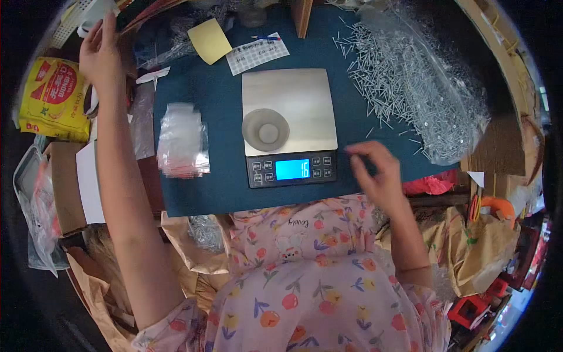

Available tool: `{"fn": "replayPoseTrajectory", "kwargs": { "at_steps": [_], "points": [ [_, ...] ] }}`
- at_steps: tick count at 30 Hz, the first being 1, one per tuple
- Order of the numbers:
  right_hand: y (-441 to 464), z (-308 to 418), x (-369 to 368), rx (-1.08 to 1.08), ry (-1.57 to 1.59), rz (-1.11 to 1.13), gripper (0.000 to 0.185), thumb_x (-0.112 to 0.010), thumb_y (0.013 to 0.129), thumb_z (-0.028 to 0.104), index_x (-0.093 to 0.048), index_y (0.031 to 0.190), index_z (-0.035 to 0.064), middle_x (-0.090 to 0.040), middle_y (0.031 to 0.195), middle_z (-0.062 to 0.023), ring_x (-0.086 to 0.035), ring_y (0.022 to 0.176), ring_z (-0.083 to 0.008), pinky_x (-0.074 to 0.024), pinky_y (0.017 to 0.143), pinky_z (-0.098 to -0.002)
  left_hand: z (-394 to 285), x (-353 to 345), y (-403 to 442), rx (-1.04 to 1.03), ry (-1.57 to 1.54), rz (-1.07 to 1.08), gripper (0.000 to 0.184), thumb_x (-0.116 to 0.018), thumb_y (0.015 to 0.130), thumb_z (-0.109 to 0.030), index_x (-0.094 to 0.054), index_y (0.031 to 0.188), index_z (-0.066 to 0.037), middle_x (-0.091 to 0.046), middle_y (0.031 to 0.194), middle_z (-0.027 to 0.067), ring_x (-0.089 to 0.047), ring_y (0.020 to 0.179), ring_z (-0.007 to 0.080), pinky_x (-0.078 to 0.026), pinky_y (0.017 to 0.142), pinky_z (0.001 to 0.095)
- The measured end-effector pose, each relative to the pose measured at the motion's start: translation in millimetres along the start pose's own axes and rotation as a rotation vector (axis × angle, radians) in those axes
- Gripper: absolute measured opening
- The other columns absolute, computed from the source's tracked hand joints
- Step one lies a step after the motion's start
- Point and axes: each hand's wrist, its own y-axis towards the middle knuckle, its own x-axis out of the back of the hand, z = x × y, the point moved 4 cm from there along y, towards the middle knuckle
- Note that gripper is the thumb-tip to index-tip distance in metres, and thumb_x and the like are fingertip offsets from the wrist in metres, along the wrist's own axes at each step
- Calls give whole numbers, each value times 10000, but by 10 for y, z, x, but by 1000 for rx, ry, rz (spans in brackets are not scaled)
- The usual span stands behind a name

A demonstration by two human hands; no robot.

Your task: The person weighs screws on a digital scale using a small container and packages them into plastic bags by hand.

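Observation:
On the dark table mat, a digital scale [316, 111] with a lit display reading 16 bears a small grey round bowl [252, 130], which has a pale round base inside. My right hand [380, 173] hovers just right of the scale, fingers curved, thumb apart, holding nothing. Far up on the left, my left hand [101, 56] is stretched out with fingers apart beside a white rounded object [88, 27]; whether it touches that object is unclear. Left of the scale lies a stack of small clear plastic bags [182, 138].
Loose screws [381, 88] lie in a heap at the right, partly under a clear plastic bag [443, 111]. A yellow note [210, 41], a paper sheet [261, 54] and a blue pen [267, 38] lie behind the scale. A yellow packet [56, 100] stands left.

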Motion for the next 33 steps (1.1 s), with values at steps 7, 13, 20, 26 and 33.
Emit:
{"fn": "replayPoseTrajectory", "kwargs": {
  "at_steps": [7,13,20,26,33],
  "points": [
    [-308,107,-319,203,-268,28,345,-662,740,38,-682,1076,117,-567,925,-97,-544,857,-273,-427,749,-372,143,-525,24,-348,614,27,470,-753,818,-288,-614,1093,66,-660,1046,153,-629,962,209,-475,881,301],
    [-388,40,-327,185,-314,66,419,-668,733,72,-650,1147,130,-570,977,-102,-545,891,-276,-417,757,-394,69,-728,45,-385,581,96,360,-743,829,-247,-577,938,53,-633,881,163,-608,796,246,-475,696,351],
    [-473,107,-406,183,-506,117,498,-667,730,115,-601,1223,140,-560,1027,-110,-523,982,-300,-398,815,-426,86,-214,-16,-358,331,193,581,-755,822,-218,-467,1249,52,-571,1187,162,-569,1069,202,-451,925,298],
    [-451,-13,-326,211,-381,143,519,-653,752,77,-553,1261,95,-540,1085,-150,-534,996,-320,-416,847,-416,-134,250,-1191,-17,241,354,395,-623,896,-61,-488,1257,31,-558,1253,165,-517,1186,207,-398,1006,326],
    [-114,-101,-357,-131,307,-109,551,-558,877,34,-367,1391,-22,-454,1336,-229,-467,1236,-307,-338,1047,-369,-60,-41,-2532,658,-134,582,511,-399,1017,-335,-364,1402,-1,-439,1398,187,-433,1291,263,-323,1081,377]
  ]
}}
